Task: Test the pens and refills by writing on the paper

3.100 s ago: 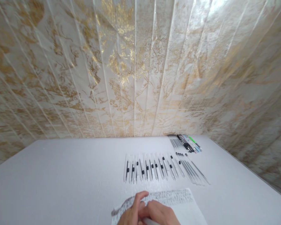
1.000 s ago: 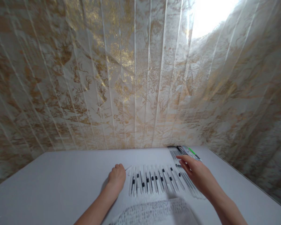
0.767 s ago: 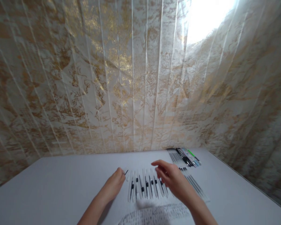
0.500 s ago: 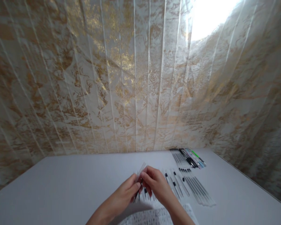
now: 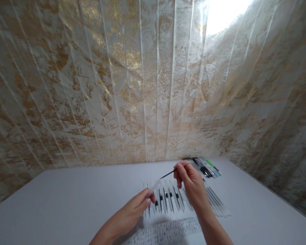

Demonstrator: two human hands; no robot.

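Note:
My left hand [image 5: 140, 206] is closed round a clear pen barrel [image 5: 155, 185], which points up and to the right. My right hand [image 5: 188, 175] pinches a thin black pen refill [image 5: 168, 173] by its upper end. The refill slants down to the barrel's open end; whether its tip is inside, I cannot tell. Beneath and between the hands lies a row of clear barrels, dark refills and small black caps [image 5: 171, 194]. The left fingers hide part of this row.
Right of my right hand lie several clear tubes [image 5: 218, 200] side by side. Farther back is a group of black and coloured pens [image 5: 206, 167], one bright green. A sheet covered in writing [image 5: 163, 233] lies at the table's near edge. A patterned gold curtain [image 5: 117, 102] hangs behind.
My right hand has moved up and right, away from my left, with the refill now stretched between them. The barrel in my left hand shows more clearly. The view has shifted slightly.

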